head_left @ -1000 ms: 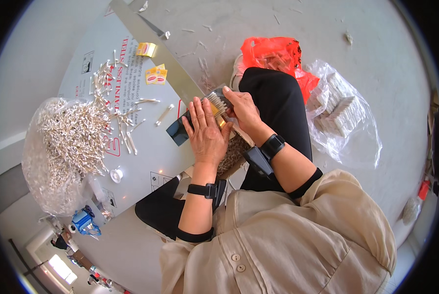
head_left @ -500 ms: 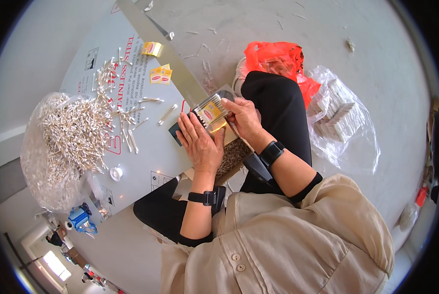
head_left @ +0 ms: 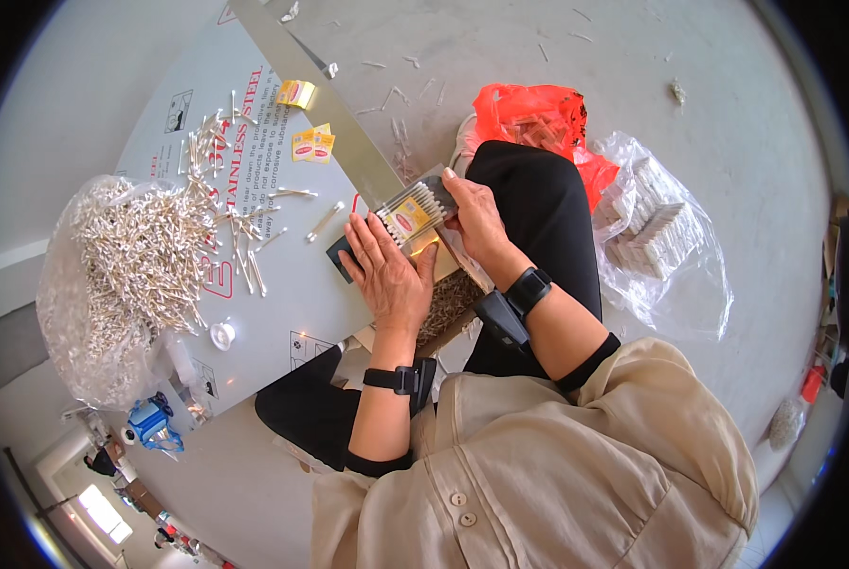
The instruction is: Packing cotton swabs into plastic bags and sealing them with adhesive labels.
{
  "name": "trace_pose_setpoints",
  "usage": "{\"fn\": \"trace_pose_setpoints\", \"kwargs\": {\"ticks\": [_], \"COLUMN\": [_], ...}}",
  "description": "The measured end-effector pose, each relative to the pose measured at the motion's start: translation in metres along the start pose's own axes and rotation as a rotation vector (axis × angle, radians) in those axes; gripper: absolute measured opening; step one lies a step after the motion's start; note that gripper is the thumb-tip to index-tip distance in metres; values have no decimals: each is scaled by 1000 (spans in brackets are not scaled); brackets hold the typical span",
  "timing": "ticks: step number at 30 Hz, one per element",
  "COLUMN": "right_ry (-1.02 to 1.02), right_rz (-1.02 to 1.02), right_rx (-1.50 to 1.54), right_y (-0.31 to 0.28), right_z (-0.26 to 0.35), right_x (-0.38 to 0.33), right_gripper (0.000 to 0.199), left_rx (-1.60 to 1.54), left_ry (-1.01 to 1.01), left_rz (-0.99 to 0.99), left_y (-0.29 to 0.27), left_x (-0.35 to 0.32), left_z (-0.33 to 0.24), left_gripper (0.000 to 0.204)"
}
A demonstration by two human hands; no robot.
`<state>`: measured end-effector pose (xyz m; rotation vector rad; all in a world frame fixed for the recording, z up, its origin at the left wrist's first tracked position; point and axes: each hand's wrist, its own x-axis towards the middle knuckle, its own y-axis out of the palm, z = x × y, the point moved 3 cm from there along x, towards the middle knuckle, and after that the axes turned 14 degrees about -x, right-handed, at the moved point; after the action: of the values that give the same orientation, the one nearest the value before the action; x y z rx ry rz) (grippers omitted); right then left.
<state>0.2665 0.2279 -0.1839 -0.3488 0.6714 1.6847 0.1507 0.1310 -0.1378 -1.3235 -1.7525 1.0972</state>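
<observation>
A flat pack of cotton swabs with a yellow label lies tilted at the table's edge, the swab tips showing in a row. My left hand rests flat along its near left end, fingers stretched out and touching it. At the other end, my right hand is closed on the pack's clear plastic edge; its lower fingers are hidden. Under my left fingertips shows a dark green flat piece. Below the hands, a box with brownish sticks inside is partly covered.
A big clear bag of loose cotton swabs stands on the table at left. Stray swabs, yellow labels and a small white round object lie nearby. A red bag and a clear bag of packed swabs sit at right.
My right hand has shifted its fingers outward to the pack's far end, uncovering more swab tips. My left hand stays almost in place.
</observation>
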Motion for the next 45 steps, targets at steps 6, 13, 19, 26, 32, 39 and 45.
{"fn": "trace_pose_setpoints", "kwargs": {"ticks": [6, 13, 19, 26, 32, 39, 45], "right_ry": [-36, -7, -98, -92, -132, -218, -186], "right_rz": [16, -10, -8, 42, -14, -86, -77], "right_rx": [-37, -62, -53, -120, -123, -185, -232], "right_y": [2, -2, 5, 2, 10, 10, 4], "right_z": [-5, 2, 0, -1, 9, 3, 3], "right_x": [2, -1, 2, 2, -1, 6, 5], "right_gripper": [36, 31, 19, 24, 24, 23, 28], "left_rx": [14, 15, 7, -24, -21, -24, -63], "left_ry": [21, 19, 17, 13, 85, 80, 100], "left_rz": [15, -1, 1, 3, 23, 47, 16], "left_y": [2, 3, 2, -1, -4, 2, 1], "left_x": [5, 3, 2, 2, 6, 6, 4], "left_z": [-4, -4, -3, -3, -4, -6, -4], "left_gripper": [93, 93, 94, 93, 89, 86, 86]}}
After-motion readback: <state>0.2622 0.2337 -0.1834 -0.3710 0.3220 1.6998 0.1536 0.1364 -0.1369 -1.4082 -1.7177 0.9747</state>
